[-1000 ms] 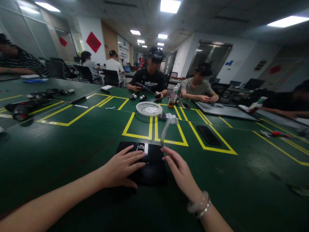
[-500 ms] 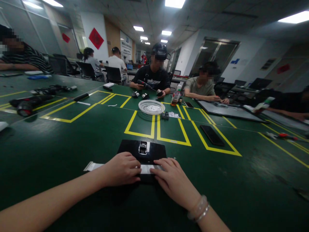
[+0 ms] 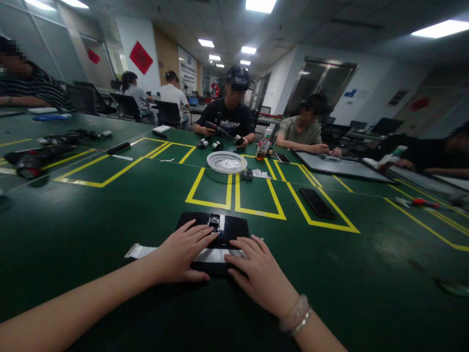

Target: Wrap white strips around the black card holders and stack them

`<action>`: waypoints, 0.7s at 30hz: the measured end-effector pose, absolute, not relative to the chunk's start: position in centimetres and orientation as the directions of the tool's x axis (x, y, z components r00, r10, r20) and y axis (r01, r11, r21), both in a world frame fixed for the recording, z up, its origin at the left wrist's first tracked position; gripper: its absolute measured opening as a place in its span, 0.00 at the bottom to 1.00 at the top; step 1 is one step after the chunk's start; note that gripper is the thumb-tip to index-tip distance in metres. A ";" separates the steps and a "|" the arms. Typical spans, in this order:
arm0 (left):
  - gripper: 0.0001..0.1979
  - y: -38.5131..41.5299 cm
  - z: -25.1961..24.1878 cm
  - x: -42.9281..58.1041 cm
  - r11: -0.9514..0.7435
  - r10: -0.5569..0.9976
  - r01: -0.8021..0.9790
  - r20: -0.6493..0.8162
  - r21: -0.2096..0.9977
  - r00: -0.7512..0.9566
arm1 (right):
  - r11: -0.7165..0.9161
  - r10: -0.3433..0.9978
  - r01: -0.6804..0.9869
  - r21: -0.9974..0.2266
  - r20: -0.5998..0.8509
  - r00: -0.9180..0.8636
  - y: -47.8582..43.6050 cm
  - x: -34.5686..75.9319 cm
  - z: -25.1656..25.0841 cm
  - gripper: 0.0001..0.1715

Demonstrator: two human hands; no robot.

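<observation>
A flat black panel (image 3: pixel 234 226) with a small rectangular opening (image 3: pixel 214 223) lies on the green table in front of me. Across its near part runs a white, ribbon-like strip (image 3: pixel 141 251), whose left end sticks out past the panel. My left hand (image 3: pixel 185 252) rests over the strip and the panel's left half, fingers stretched out, their tips near the opening. On the right half, my right hand (image 3: pixel 254 261) lies with fingers spread, the fingertips on the strip. The palms hide parts of the strip and the panel's near corners.
Beyond the panel are yellow tape outlines, a white plastic basket (image 3: pixel 226 163) and a dark phone (image 3: pixel 317 203). Dark tools (image 3: pixel 31 161) lie at left, red-handled pliers (image 3: pixel 423 203) at right. Across the table a person (image 3: pixel 229 117) holds a power screwdriver; another person (image 3: pixel 309 129) works beside a grey panel.
My left hand has uncurled and spread its fingers forward over the panel toward the opening. The right hand stays on the strip, its fingers slightly more spread. The view has shifted slightly.
</observation>
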State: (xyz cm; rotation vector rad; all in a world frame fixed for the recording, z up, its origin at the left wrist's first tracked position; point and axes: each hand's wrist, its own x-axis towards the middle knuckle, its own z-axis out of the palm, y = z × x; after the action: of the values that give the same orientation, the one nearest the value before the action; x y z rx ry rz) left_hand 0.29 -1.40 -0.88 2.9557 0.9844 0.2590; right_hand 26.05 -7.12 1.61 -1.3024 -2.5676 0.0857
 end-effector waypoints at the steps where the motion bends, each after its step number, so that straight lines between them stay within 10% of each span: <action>1: 0.47 -1.4 -0.8 0.3 -0.799 0.600 0.596 0.147 0.079 0.786 | 0.599 0.797 0.782 -0.170 0.211 -0.565 -7.0 26.1 1.5 0.16; 21: 0.34 4.8 1.4 -7.3 -0.508 0.831 0.860 0.288 0.046 0.475 | 0.549 0.796 0.816 -0.178 0.408 -0.447 -6.3 27.3 1.5 0.22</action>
State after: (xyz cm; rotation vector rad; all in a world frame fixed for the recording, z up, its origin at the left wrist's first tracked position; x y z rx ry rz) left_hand -7.33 4.80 1.39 2.7867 1.6038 0.4482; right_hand 27.33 -6.30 1.55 -1.3062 -2.3420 -0.0611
